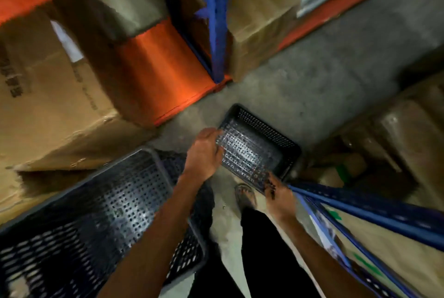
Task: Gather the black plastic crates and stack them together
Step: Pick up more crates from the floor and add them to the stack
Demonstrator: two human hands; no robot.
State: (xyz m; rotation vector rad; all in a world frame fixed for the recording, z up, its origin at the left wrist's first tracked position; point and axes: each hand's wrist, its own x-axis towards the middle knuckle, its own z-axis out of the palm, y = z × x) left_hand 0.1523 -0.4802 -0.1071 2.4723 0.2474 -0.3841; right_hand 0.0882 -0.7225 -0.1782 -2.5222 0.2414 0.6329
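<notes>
A small black perforated crate (258, 146) hangs above the grey floor in the middle of the view. My left hand (204, 153) grips its left rim and my right hand (278, 195) grips its near right corner. A larger black perforated crate (101, 216) sits at the lower left, partly under my left forearm. It may rest on another crate, but the blur hides that.
Cardboard boxes (52, 110) and orange shelf beams (163, 74) fill the left. A blue rack upright (216, 24) stands ahead. Blue rack bars (360, 211) and more boxes (396, 134) crowd the right. My sandalled foot (245, 195) stands on the concrete floor (324, 77).
</notes>
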